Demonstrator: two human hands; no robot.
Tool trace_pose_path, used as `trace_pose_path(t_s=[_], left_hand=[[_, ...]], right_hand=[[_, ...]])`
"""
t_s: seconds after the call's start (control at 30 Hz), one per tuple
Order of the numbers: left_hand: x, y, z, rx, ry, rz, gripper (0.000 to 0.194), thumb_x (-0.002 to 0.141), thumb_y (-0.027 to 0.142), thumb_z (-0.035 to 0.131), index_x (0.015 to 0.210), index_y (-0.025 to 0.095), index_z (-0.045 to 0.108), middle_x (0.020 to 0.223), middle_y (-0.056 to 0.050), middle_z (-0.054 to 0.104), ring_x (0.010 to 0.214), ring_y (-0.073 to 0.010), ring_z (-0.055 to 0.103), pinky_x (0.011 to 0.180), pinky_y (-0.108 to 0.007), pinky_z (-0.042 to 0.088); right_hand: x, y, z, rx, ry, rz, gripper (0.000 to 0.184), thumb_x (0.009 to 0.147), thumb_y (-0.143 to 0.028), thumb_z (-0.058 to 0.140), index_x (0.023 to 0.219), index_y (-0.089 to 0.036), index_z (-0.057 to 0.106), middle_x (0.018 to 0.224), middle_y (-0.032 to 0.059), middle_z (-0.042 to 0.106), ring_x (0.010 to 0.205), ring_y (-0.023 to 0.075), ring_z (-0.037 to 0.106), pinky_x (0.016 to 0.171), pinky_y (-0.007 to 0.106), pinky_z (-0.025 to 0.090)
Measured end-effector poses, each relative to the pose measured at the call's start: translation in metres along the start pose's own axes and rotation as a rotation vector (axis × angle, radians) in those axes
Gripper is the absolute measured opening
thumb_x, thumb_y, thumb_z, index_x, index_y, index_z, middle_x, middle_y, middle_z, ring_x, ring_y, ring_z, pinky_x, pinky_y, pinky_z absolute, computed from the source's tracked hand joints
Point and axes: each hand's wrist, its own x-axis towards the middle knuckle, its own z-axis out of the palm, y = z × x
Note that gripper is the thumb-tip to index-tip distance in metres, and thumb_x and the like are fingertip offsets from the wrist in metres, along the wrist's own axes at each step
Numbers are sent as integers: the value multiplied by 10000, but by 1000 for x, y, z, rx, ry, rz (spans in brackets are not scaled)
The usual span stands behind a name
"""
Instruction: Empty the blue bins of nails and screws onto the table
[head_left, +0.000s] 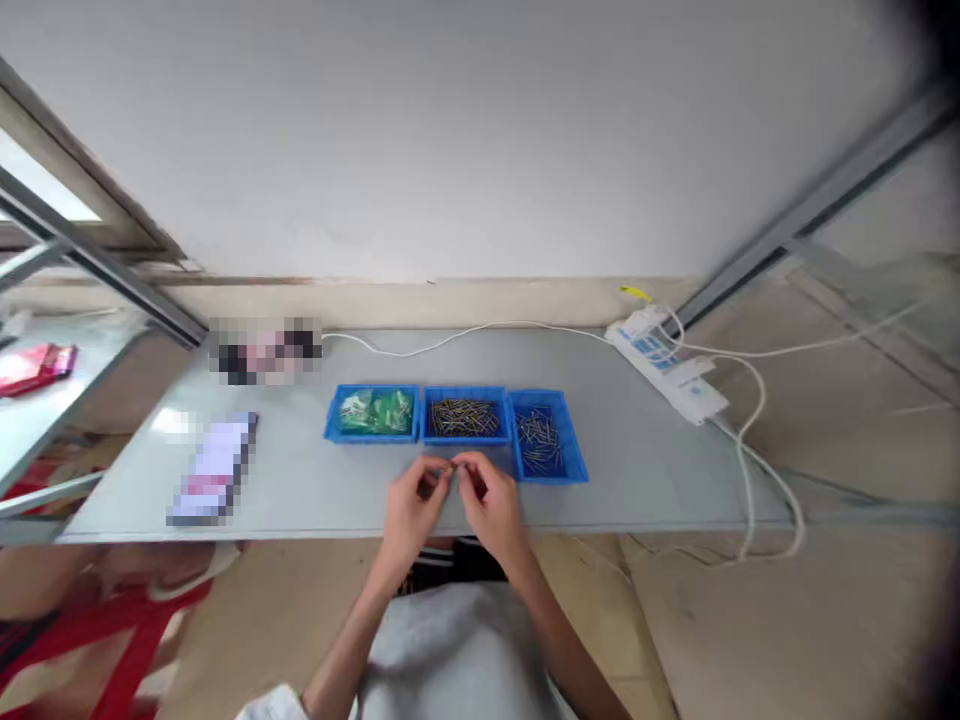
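Both hands, left [411, 505] and right [491, 500], pinch one small pin [453, 467] between fingertips at frame centre, just below the middle tray [465, 437].

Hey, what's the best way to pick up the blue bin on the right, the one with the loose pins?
Probably grip the right blue bin by its two long side walls, coming down from above. It lies open-topped and flat on the table; its right wall is free, but the middle bin crowds its left wall.

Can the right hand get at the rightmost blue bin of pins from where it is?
Probably yes. The right hand is pinched with the left hand on a small part just in front of the bins, and the rightmost blue bin sits open-topped beside it with nothing between them.
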Motion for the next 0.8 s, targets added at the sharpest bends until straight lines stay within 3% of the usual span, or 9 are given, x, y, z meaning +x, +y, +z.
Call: trace_pose_path(t_s=[0.4,0.63,0.8], left_hand=[[0,1,0,20,16,-34,181,953,379,670,960,215,745,761,-1,746,636,-144,634,669,-253,505],[0,2,-1,3,25,-33,154,924,336,653,969,214,735,763,3,743,648,-145,644,671,-246,502],[0,0,-2,13,21,-11,136,921,322,662,957,215,737,723,11,731,626,-142,638,664,-245,499]], right_hand=[[0,-4,-1,-6,17,-5,174,1029,-259,551,1074,-200,708,817,9,707,666,139,637,654,234,505],[0,-4,2,6,41,-75,128,1007,-256,637,1086,-202,722,756,-18,654,592,112,559,597,222,482],[-2,-4,4,-15,96,-151,80,1009,-236,673,1033,-210,744,772,-12,662,609,109,580,605,223,495]])
